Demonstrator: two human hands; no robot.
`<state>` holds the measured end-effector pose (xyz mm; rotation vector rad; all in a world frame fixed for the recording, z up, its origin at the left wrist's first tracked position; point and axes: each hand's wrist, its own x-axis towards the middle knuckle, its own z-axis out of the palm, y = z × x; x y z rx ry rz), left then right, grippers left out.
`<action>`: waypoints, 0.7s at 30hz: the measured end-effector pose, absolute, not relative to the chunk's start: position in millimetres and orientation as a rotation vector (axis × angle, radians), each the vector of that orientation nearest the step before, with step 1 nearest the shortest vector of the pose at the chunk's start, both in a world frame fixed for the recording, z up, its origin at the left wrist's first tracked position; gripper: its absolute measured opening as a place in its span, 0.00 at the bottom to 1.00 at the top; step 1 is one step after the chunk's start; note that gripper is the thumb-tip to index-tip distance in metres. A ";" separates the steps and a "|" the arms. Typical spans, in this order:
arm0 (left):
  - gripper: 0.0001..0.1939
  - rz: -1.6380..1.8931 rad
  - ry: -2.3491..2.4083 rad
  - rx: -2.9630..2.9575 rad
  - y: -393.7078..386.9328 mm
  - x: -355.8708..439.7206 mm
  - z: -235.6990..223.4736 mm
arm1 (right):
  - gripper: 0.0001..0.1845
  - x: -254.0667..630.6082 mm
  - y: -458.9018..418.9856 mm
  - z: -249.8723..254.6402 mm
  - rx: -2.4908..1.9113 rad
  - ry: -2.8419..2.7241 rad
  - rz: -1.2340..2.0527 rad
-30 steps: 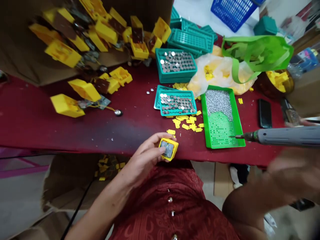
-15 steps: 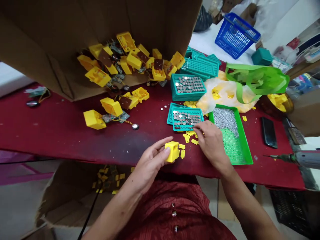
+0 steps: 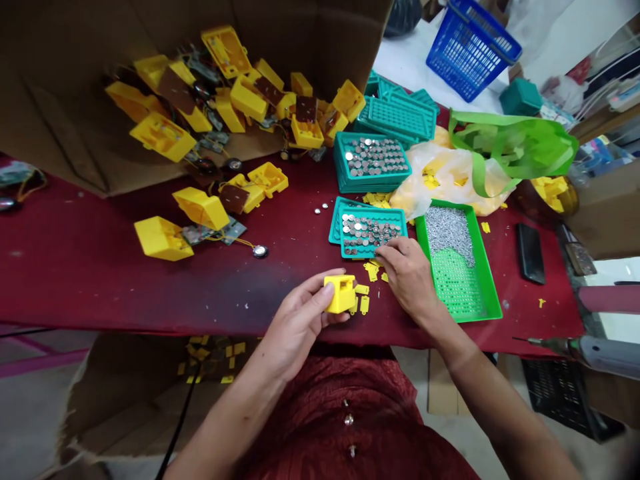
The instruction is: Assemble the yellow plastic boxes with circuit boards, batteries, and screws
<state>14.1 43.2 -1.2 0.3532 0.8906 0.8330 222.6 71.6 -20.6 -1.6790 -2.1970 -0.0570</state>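
At the near edge of the maroon worktop (image 3: 100, 287): left hand (image 3: 297, 323) closed around one yellow plastic housing (image 3: 341, 294); right hand (image 3: 409, 277) half-curled, fingertips against one teal tray of silver metal discs (image 3: 373, 212), any hold impossible to tell.

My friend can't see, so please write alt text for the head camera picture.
A person's left hand holds a yellow plastic case while the right hand touches a teal tray of silver discs on a dark red table.

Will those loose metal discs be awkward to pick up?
The loose metal discs will probably be fiddly to pinch: they look thin, flat and smooth. Lying flat on the red cloth, they seem unlikely to roll unless tipped on edge.
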 end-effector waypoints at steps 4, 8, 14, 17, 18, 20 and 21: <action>0.17 0.834 0.885 0.356 43.4 15.0 -0.1 | 0.10 221.8 74.7 -21.8 -1.654 -2.172 -0.016; 0.17 0.845 0.887 0.358 43.9 15.9 1.1 | 0.11 223.1 78.2 -21.6 -1.642 -2.112 0.051; 0.17 0.870 0.863 0.355 44.4 19.0 -1.9 | 0.08 208.9 70.1 -5.9 -1.582 -1.907 0.158; 0.17 0.877 0.871 0.349 42.8 19.6 -4.2 | 0.04 188.5 57.8 7.4 -1.495 -1.623 0.530; 0.16 0.881 0.874 0.345 42.1 19.7 -4.7 | 0.03 181.5 53.7 10.9 -1.467 -1.536 0.656; 0.15 0.895 0.864 0.334 40.8 19.7 -5.1 | 0.03 169.3 46.9 15.3 -1.421 -1.442 0.796; 0.14 0.900 0.850 0.325 40.3 19.6 -5.0 | 0.03 164.8 44.5 16.1 -1.403 -1.455 0.795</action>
